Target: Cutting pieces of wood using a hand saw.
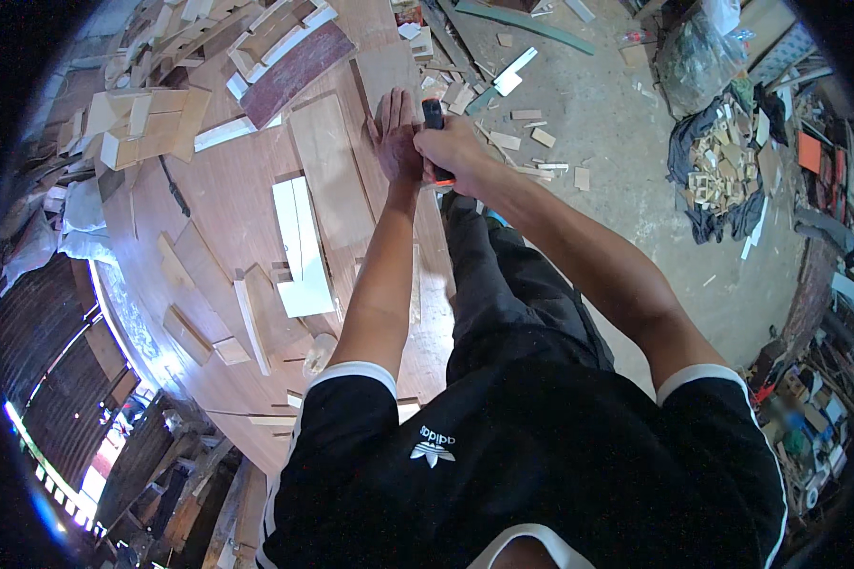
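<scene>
My left hand [396, 133] lies flat with its fingers stretched out on a light wooden board [386, 71] along the workbench's right edge. Close beside it, my right hand [454, 150] is wrapped round a black-and-orange handled tool [433, 114]. The tool's working end cannot be made out. To the left of my left forearm, a wide tan board [330, 171] rests on the workbench [237, 180]. Next to that board is a white-faced L-shaped piece [302, 251].
Joined wooden pieces [142, 125] and a dark red panel [299, 71] crowd the bench's far left. A dark slim tool [174, 187] lies near them. Offcuts [505, 140] litter the concrete floor [626, 228]; a dark sack of scraps [726, 171] sits at the right.
</scene>
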`<act>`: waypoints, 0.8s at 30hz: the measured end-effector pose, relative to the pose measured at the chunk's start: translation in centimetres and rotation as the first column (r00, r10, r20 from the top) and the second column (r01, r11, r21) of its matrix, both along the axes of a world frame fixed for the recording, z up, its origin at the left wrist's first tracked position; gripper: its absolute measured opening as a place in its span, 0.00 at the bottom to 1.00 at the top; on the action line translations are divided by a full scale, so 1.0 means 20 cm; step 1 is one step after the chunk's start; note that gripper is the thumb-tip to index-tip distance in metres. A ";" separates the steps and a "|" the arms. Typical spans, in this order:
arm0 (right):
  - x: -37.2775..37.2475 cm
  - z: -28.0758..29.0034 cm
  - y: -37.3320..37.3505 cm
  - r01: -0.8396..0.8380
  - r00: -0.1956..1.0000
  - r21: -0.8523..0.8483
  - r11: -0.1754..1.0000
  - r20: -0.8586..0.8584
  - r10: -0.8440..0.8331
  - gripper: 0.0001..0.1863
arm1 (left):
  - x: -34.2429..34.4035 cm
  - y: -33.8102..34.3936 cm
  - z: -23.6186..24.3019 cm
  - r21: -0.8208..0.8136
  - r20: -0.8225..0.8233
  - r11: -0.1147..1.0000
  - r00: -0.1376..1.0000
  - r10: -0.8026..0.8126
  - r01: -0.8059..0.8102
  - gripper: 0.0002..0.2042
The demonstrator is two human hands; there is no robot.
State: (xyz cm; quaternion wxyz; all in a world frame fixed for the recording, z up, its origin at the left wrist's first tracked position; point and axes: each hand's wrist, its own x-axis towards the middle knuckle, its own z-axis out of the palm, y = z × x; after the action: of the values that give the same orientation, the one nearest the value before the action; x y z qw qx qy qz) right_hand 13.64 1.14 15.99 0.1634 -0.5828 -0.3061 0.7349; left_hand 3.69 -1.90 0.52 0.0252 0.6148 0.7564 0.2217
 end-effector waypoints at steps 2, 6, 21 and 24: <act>0.00 -0.05 0.02 0.035 0.999 -0.028 0.999 -0.010 -0.035 0.04 | 0.01 0.01 -0.01 0.009 0.024 1.000 1.000 0.002 -0.002 0.27; 0.03 0.02 0.01 0.096 0.977 -0.080 0.992 -0.182 -0.110 0.04 | 0.00 -0.02 0.00 -0.005 0.076 1.000 0.997 0.027 -0.026 0.27; 0.00 0.00 -0.05 0.039 0.993 -0.013 0.999 -0.107 -0.040 0.03 | -0.02 -0.05 -0.04 0.048 0.007 0.998 1.000 0.029 -0.029 0.27; 0.00 -0.11 -0.02 0.086 0.996 -0.006 0.996 -0.027 -0.086 0.03 | 0.02 0.01 -0.03 0.098 0.041 0.995 0.999 -0.004 0.000 0.27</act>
State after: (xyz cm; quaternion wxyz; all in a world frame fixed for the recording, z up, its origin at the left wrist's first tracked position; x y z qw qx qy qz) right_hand 13.64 0.73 13.80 0.1976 -0.5855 -0.2768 0.7359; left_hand 4.14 -1.75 -0.08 0.0108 0.6115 0.7433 0.2709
